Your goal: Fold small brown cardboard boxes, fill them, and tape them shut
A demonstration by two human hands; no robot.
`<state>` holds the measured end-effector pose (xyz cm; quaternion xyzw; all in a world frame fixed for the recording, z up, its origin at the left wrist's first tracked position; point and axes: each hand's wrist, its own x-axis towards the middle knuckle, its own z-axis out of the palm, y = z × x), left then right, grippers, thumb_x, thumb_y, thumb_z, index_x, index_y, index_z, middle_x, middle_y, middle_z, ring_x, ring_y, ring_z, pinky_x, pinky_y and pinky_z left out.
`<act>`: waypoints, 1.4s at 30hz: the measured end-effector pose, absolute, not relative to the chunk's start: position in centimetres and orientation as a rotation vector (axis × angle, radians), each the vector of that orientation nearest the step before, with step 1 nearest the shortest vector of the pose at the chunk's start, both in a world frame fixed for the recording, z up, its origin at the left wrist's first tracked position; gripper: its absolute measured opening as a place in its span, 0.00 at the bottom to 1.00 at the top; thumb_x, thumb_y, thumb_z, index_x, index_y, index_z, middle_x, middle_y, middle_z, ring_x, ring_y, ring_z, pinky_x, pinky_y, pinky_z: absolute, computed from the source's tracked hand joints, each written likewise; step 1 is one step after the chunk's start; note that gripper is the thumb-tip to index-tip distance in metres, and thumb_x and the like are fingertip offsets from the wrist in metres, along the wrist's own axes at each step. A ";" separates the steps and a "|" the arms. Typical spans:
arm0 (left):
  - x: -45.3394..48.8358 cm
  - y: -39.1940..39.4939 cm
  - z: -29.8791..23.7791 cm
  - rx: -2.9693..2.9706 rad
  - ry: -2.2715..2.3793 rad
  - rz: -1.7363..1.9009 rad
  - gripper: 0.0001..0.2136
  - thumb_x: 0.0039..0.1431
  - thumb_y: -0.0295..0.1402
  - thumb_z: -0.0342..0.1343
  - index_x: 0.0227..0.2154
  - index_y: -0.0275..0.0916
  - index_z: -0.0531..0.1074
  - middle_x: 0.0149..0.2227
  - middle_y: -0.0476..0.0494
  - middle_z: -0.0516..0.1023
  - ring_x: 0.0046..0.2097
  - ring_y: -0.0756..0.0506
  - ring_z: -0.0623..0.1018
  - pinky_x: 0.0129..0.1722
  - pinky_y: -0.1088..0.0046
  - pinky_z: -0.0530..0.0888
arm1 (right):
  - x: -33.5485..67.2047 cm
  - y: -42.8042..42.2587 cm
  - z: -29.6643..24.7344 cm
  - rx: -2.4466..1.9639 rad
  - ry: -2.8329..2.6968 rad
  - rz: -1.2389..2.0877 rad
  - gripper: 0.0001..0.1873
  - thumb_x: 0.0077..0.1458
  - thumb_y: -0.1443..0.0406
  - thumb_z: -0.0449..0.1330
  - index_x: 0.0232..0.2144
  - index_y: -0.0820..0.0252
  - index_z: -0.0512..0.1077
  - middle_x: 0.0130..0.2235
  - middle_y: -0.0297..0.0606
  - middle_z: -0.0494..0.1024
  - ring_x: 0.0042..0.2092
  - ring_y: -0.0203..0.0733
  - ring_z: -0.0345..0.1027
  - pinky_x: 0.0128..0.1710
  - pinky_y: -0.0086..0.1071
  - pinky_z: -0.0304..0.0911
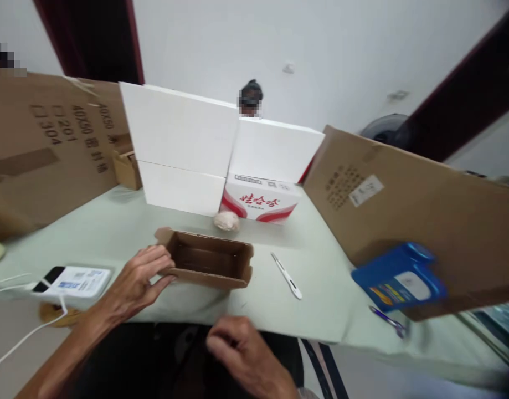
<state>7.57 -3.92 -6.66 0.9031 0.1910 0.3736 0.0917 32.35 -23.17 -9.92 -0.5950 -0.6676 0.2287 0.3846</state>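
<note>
A small open brown cardboard box [208, 259] lies on the pale green table [113, 227] in front of me. My left hand [140, 277] grips its left end, thumb and fingers curled on the wall. My right hand [246, 349] hangs below the table's near edge with its fingers curled in; nothing shows in it. A white utility knife [286, 275] lies to the right of the box, apart from both hands.
White foam boxes [183, 147] and a red-and-white carton [260, 204] stand at the back, a pale lump [226, 220] before them. Large cardboard sheets [407, 210] flank both sides. A blue bottle [399, 277], a pen [389, 320] and a white power bank [73, 281] with cables lie near.
</note>
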 end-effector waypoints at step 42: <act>5.1 -3.4 -3.7 2.328 0.986 0.964 0.21 0.67 0.45 0.65 0.59 0.44 0.80 0.62 0.36 0.79 0.65 0.32 0.76 0.65 0.48 0.75 | 37.8 -16.8 -6.0 -1.235 -2.015 -0.427 0.05 0.70 0.69 0.63 0.42 0.54 0.72 0.41 0.39 0.85 0.50 0.51 0.80 0.50 0.45 0.76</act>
